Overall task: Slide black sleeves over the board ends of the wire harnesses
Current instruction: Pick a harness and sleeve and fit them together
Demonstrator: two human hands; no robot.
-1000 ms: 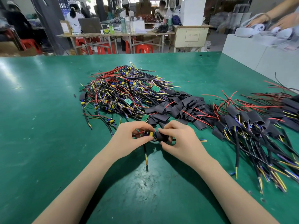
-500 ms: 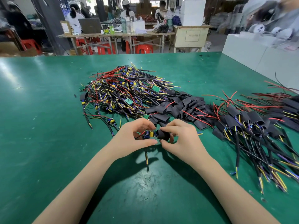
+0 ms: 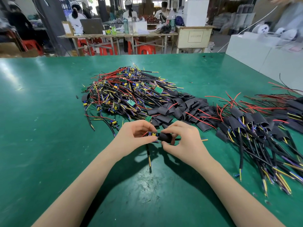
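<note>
The harness [image 3: 150, 145] is held just above the green worktop [image 3: 41, 128], in front of the near edge of the loose sleeve pile [image 3: 183, 108]. Its board end [image 3: 152, 134] lies roughly level, long axis running left to right, with the yellow part facing up. Its black cable hangs down from the board and trails toward the person, tip on the worktop.

The sleeve [image 3: 165, 137] lies on the same left-right axis, its open mouth at the board's right end; how far the board sits inside cannot be told.

The left hand [image 3: 134, 136] pinches the board's left part, thumb below and curled fingers above. The right hand [image 3: 183, 141] pinches the sleeve, fingers curled over its top and thumb beneath. The two hands are close together, fingertips almost meeting.

Left of the sleeve pile lies a heap of bare harnesses [image 3: 124, 92]; right of it lie sleeved harnesses [image 3: 255, 128].
</note>
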